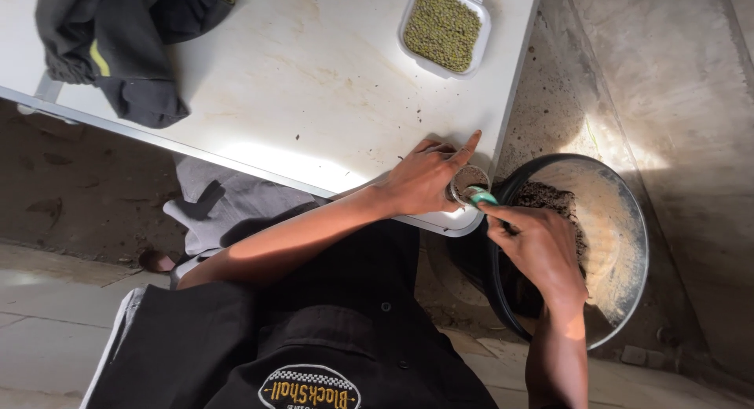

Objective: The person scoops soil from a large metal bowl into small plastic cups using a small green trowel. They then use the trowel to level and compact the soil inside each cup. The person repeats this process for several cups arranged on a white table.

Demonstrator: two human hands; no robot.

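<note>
View from above a seated person at the near right corner of a white table (314, 79). The left hand (424, 177) is wrapped around a small round cup (469, 181) standing on the table's corner, its forefinger lifted and pointing away from the body. The right hand (538, 248) is closed on a green-handled scoop (481, 195), whose tip rests at the cup's mouth; the cup's contents look brownish, though they are too small to identify. Just right of the table, on the concrete floor (675, 79), sits a large round basin (628, 220) with a dark rim, holding dark soil (550, 201) against its far-left wall and a pale dusty bottom; the right hand hangs over its left edge. At the table's far edge stands a clear rectangular tub (408, 16) filled with small green beans (444, 28). A dark garment (118, 40) with a yellow stripe lies on the table's far left part.
</note>
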